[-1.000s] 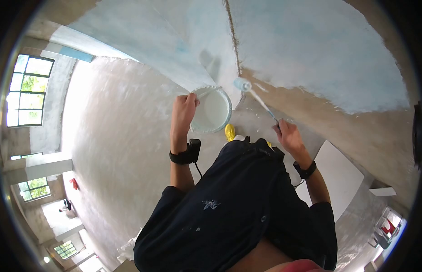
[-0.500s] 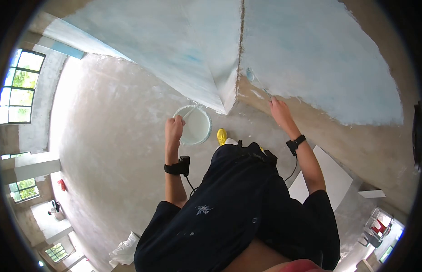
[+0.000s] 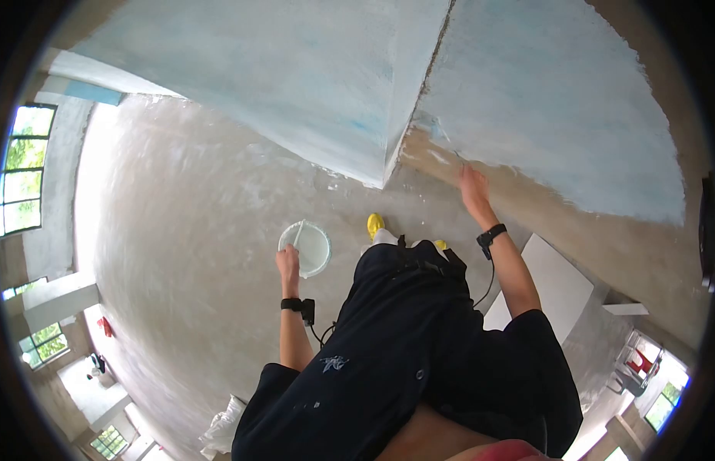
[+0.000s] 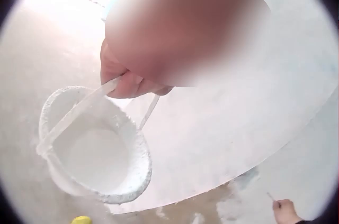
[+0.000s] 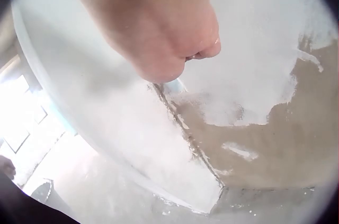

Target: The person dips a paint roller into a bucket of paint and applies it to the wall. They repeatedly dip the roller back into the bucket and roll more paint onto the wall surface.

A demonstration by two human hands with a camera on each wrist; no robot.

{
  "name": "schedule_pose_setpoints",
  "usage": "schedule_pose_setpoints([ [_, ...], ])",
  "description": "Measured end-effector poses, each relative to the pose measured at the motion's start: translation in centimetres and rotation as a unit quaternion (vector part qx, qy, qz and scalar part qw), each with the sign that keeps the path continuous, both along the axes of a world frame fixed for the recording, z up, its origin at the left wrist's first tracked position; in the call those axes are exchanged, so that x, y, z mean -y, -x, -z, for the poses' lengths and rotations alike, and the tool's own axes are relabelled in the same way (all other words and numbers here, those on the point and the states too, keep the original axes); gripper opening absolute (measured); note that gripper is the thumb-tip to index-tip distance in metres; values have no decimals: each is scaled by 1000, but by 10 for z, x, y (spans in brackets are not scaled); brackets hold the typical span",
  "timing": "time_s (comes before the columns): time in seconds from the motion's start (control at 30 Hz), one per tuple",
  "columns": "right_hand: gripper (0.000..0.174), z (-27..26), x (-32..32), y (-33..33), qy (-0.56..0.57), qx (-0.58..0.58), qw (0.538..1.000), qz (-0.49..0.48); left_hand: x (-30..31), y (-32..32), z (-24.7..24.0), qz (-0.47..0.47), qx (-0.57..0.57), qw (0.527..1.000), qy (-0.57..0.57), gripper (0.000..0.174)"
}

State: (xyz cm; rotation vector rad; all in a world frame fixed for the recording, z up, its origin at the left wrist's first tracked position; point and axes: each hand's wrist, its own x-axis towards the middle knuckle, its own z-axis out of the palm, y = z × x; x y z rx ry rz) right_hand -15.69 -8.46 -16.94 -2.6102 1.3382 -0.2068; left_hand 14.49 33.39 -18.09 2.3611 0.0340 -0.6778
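Note:
My left hand (image 3: 288, 266) grips the handle of a white bucket (image 4: 144, 174), which hangs beside my left leg with pale paint (image 4: 98, 155) inside. Its handle (image 4: 74, 115) runs up from the rim into curled fingers. Out to the right, my right hand (image 3: 474, 190) holds the handle of a paint roller (image 3: 454, 151). The roller's pale head lies against the right wall (image 3: 542, 115), near the corner and at the lower edge of the white coat. In the right wrist view the hand (image 5: 159, 33) hides most of the roller.
A rough vertical corner line (image 3: 427, 84) divides two whitish walls. Bare brown wall (image 3: 519, 182) shows below the paint on the right. Yellow-covered shoes (image 3: 375, 223) stand on the concrete floor. A white board (image 3: 538, 284) lies to the right, and a white bag (image 3: 223, 426) lies behind on the left.
The roller has gone from near the bucket and corner onto the right wall, the right hand reaching forward. My left hand has drawn the bucket back and left, away from the corner.

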Motion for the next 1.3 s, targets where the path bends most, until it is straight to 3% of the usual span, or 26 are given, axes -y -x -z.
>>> schedule_pose_setpoints([
  [0.07, 25, -1, -5, 22, 83, -38, 996, -2, -20, -2, 46, -2, -12, 1000, -11, 43],
  [0.13, 26, -6, -6, 42, 52, -58, 996, 52, -41, -6, 91, -14, 31, 999, 10, 37],
  [0.17, 26, -12, -10, 52, 23, -77, 992, 98, -50, -6, 96, -8, 25, 1000, 7, 37],
  [0.3, 23, -22, -9, 66, 13, -113, 985, 133, -63, 2, 107, -100, -43, 994, -14, 37],
  [0.47, 15, 19, 6, 26, 84, -90, 992, 1, -63, 19, 90, -167, -108, 980, -11, 38],
  [0.6, 20, 34, 12, -24, 12, -76, 997, -27, -81, 29, 95, -192, -100, 976, 39, 34],
  [0.7, 15, 26, 3, -41, 14, -37, 999, -10, -82, 35, 78, -201, -116, 970, 71, 31],
  [0.8, 23, 22, -10, -32, -89, 34, 994, 56, -77, 39, 76, -240, -164, 954, 74, 27],
  [0.87, 24, 45, -18, -21, 16, 205, 978, 46, -77, 37, 74, -236, -183, 952, 70, 26],
  [0.9, 24, 31, -22, -19, 15, 205, 977, 55, -73, 35, 73, -236, -200, 948, 72, 26],
  [0.93, 26, -4, -25, -21, -267, 325, 888, 186, -70, 33, 71, -229, -200, 950, 68, 26],
  [0.97, 29, -35, -27, -22, -516, 411, 693, 292, -67, 33, 69, -220, -202, 952, 74, 26],
  [1.0, 29, -53, -29, -21, -515, 413, 689, 298, -66, 35, 68, -212, -204, 953, 79, 26],
  [1.07, 32, -78, -32, -24, -572, 531, 537, 321, -71, 34, 77, -201, -196, 956, 79, 26],
  [1.3, 32, -82, -26, -43, -558, 601, 477, 316, -70, 23, 69, -158, -203, 959, 121, 26],
])
